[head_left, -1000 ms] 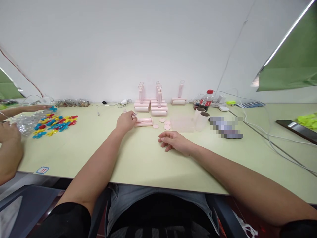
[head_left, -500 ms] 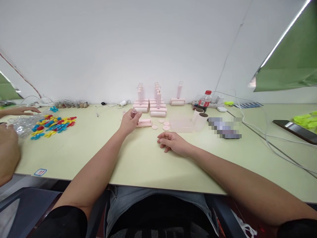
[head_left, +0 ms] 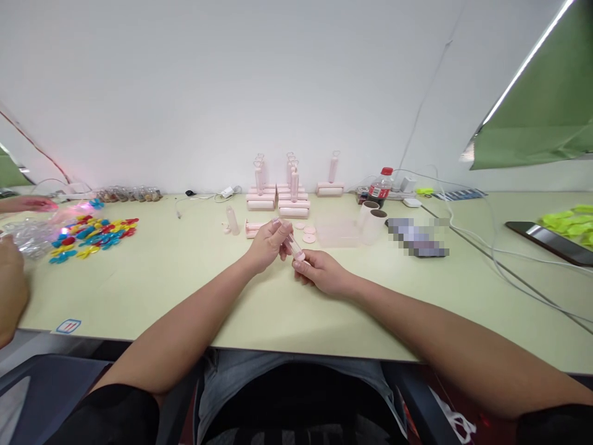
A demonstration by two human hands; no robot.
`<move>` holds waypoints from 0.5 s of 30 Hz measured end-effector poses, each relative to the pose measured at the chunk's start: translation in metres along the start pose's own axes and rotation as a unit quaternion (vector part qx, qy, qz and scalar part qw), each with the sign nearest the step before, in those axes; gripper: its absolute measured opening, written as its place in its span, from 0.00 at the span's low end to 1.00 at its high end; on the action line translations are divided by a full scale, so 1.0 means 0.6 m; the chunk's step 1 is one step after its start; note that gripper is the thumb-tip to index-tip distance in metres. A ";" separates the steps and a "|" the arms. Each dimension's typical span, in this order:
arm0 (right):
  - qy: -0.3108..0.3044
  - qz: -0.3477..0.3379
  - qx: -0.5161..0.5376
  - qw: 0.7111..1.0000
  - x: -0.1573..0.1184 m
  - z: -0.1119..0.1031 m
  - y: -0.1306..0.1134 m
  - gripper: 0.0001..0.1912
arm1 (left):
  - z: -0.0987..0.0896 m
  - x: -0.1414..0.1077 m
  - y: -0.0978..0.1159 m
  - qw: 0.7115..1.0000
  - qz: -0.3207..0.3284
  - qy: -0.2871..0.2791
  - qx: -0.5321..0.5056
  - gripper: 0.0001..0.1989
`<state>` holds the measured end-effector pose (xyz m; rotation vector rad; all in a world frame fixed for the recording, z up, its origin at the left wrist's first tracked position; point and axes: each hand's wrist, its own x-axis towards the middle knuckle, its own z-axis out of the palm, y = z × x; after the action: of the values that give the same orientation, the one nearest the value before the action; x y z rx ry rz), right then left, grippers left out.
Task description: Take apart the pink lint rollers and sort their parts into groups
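Observation:
A clear pink tube-shaped handle (head_left: 293, 245) slants between my hands above the table. My left hand (head_left: 265, 250) is closed around its upper part, with the thumb on top. At its lower end, the thumb and fingers of my right hand (head_left: 325, 272) pinch together. Behind my left hand lies a pink roller frame (head_left: 253, 228), partly hidden. Several flat pink discs (head_left: 309, 238) lie just beyond my fingers. Another clear pink handle (head_left: 232, 220) stands to the left, beside a small pale part (head_left: 226, 228).
Pink lint rollers (head_left: 294, 212), several with upright handles, stand by the wall. To the right are clear plastic covers (head_left: 336, 232), two cardboard-core rolls (head_left: 374, 228), a cola bottle (head_left: 382, 185) and a phone (head_left: 417, 238). At left, a co-worker's hands are near colourful plastic pieces (head_left: 95, 232).
My left hand has moved right and nearer, bringing the clear handle to my right hand, which has closed on its end. A clear handle and small part now show where my left hand was.

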<state>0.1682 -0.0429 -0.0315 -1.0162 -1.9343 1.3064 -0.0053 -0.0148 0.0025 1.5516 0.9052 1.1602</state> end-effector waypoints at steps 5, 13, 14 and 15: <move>-0.020 -0.029 -0.032 0.999 -0.002 0.002 0.002 0.18 | -0.013 0.001 0.003 0.998 -0.023 -0.035 0.057 0.27; -0.108 -0.129 -0.141 0.975 -0.020 -0.003 -0.019 0.14 | -0.017 0.003 0.023 0.997 -0.066 -0.016 -0.045 0.28; -0.127 -0.152 -0.160 0.967 -0.023 -0.002 -0.022 0.12 | -0.025 0.006 0.026 0.997 -0.056 0.009 -0.054 0.29; -0.141 -0.165 -0.164 0.962 -0.024 -0.002 -0.024 0.11 | -0.037 0.009 0.029 0.997 -0.035 0.045 -0.047 0.29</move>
<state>0.1730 -0.0578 -0.0187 -0.6343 -2.4732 1.0021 -0.0247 -0.0089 0.0225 1.3910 0.9437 1.2129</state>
